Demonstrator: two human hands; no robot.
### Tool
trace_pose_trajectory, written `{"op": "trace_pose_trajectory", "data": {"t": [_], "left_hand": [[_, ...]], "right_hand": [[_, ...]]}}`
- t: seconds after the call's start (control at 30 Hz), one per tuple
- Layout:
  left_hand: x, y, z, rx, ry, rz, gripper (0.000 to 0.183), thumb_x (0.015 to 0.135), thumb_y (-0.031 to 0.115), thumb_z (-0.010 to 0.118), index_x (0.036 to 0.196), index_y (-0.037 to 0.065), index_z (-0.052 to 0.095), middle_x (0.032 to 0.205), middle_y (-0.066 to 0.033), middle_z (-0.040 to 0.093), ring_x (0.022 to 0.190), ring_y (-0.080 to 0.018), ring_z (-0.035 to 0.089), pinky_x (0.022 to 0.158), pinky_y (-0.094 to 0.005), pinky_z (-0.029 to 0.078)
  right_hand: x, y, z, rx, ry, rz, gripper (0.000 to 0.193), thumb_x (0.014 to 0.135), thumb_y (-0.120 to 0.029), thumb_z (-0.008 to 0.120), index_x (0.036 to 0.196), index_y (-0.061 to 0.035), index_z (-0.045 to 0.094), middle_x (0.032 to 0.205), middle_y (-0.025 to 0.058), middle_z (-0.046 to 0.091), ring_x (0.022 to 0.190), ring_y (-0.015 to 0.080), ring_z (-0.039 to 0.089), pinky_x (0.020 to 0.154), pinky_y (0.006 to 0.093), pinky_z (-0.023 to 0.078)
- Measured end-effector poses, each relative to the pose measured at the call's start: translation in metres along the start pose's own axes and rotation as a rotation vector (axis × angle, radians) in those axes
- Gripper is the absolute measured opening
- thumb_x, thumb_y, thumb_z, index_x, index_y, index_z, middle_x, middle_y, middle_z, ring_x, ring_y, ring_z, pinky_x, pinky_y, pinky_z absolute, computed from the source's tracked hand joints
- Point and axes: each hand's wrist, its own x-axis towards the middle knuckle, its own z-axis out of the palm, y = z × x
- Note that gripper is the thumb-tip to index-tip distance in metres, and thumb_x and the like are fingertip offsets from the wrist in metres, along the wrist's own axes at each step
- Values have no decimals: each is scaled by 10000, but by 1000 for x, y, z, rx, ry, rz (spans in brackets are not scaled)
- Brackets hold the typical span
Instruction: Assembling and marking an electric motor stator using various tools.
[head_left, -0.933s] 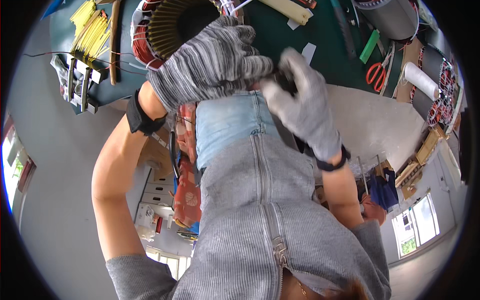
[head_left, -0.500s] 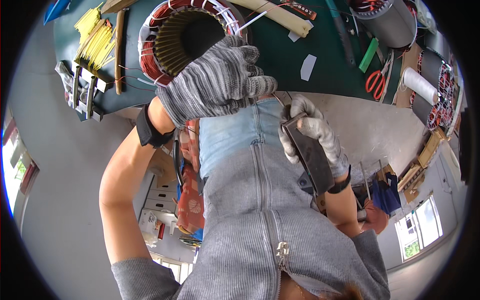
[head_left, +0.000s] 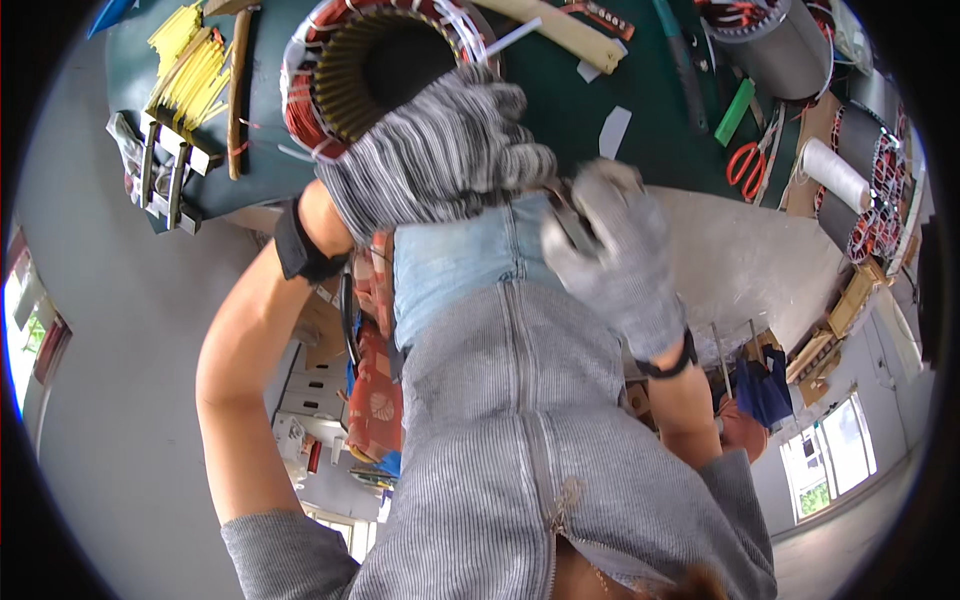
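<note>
- Upper center of the frame: a ring-shaped wound core sits on a dark green tabletop, its slot-lined hollow facing the camera, red windings and white ties circling the rim.
- Upper right: a grey cylinder carries red windings at its upper end.
- Left edge: a clear plastic bag lies near yellow strips, its contents unclear.
- Top, right of center: a red tool bears markings too small to read.
- Center: the left hand, in a striped glove, bends its fingers beside the core; whether they grip anything cannot be told.
- Just right of center: the pale-gloved right hand, blurred, closes its fingers around a dark piece, mostly hidden, its visible length slanting from upper left to lower right.
</note>
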Motion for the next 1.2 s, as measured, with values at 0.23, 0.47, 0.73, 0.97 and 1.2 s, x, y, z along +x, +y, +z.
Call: {"op": "trace_pose_trajectory", "data": {"t": [0.23, 0.47, 0.73, 0.97, 1.2], "left_hand": [[4, -2, -6, 18, 7, 41, 313, 652, 156, 669, 959, 99, 640, 747, -68, 574, 802, -297, 534, 809, -459, 415], [8, -1, -8, -37, -26, 5, 273, 700, 172, 631, 965, 108, 643, 747, -66, 582, 824, -300, 534, 849, -471, 396], [5, -2, -9, 33, -54, -27, 307, 702, 207, 635, 991, 104, 636, 751, -62, 597, 803, -288, 536, 891, -474, 375], [8, -1, -7, -11, -65, -49, 289, 695, 221, 640, 957, 102, 645, 736, -64, 601, 782, -284, 536, 867, -477, 386], [5, 0, -1, 13, 20, -45, 262, 682, 210, 644, 929, 122, 636, 703, -21, 566, 733, -264, 498, 816, -437, 396]], "right_hand": [[21, 8, 8, 718, -167, 497, 193, 762, -85, 555, 679, -39, 388, 611, 28, 390, 526, 122, 350, 486, 280, 331], [3, 9, 0, 1672, -326, 961, 338, 847, -284, 571, 944, 27, 480, 738, 121, 542, 551, 186, 547, 419, 302, 472], [0, 23, 8, 1908, -538, 883, 482, 835, -370, 583, 1117, -2, 453, 750, 146, 537, 515, 198, 518, 424, 299, 446], [-14, 22, -1, 1652, -325, 928, 325, 850, -327, 563, 995, -58, 455, 682, 119, 541, 543, 190, 553, 463, 283, 455], [-6, 15, -8, 801, -314, 536, 237, 731, -191, 638, 800, -53, 458, 696, 43, 469, 581, 144, 512, 508, 289, 423]]}}
